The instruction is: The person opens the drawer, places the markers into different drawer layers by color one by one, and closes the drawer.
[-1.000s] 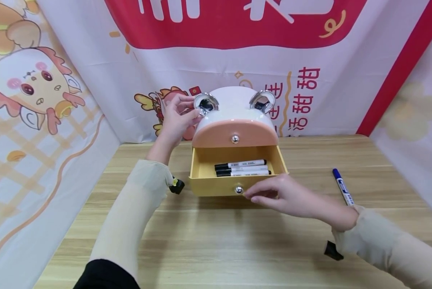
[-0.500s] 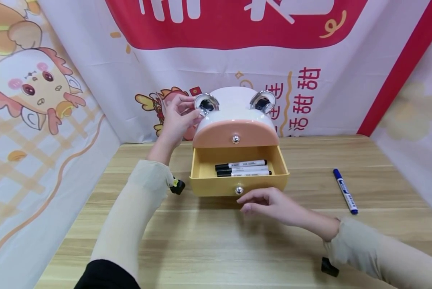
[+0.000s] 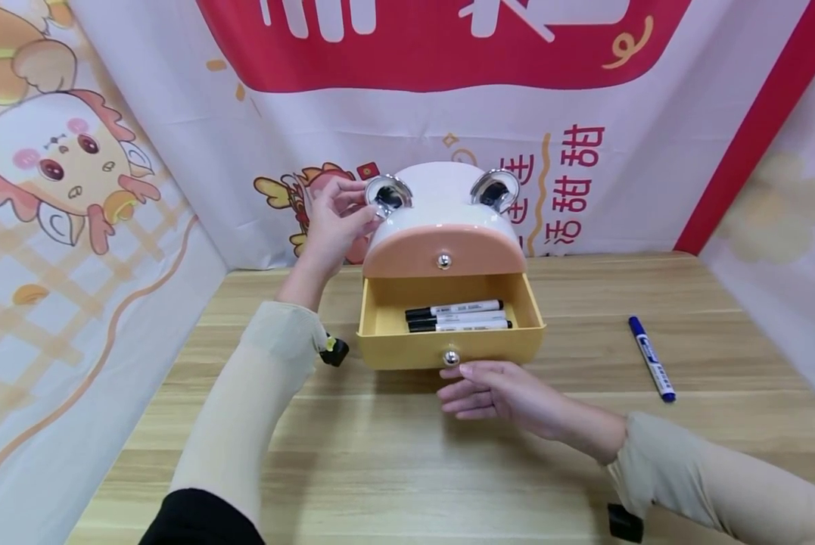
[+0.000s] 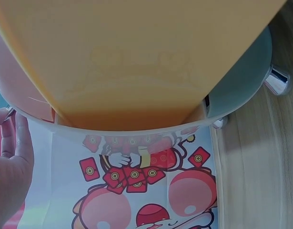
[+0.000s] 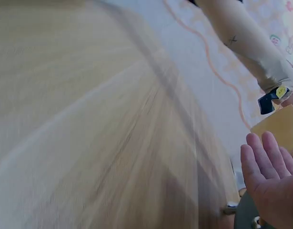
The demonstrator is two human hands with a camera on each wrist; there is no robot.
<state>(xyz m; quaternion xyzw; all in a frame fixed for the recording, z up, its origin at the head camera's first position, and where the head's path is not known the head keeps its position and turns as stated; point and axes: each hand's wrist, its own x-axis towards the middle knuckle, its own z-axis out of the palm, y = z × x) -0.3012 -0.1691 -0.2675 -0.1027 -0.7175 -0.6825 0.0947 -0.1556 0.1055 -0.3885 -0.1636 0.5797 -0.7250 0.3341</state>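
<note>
A small storage box (image 3: 441,189) with a white domed top and two silver ring eyes stands at the back of the table. My left hand (image 3: 335,227) holds the left silver eye (image 3: 390,195) between thumb and fingers. Its yellow lower drawer (image 3: 407,353) is pulled out, with several black-capped whiteboard markers (image 3: 467,309) inside. Just below the drawer's silver knob (image 3: 451,358) is my right hand (image 3: 502,397), fingers extended and holding nothing. In the right wrist view the palm (image 5: 275,191) faces the camera. The left wrist view looks up at the drawer's underside (image 4: 136,57).
A blue-capped marker (image 3: 652,362) lies on the wooden table (image 3: 380,469) to the right. Above the yellow drawer, the pink upper drawer (image 3: 407,253) is closed. Printed cloth (image 3: 244,151) hangs behind the box and along both sides.
My right hand has moved down and slightly left from beside the drawer knob, and its bent fingers have straightened. The blue-capped marker now shows in full. My left hand has stayed at the eye.
</note>
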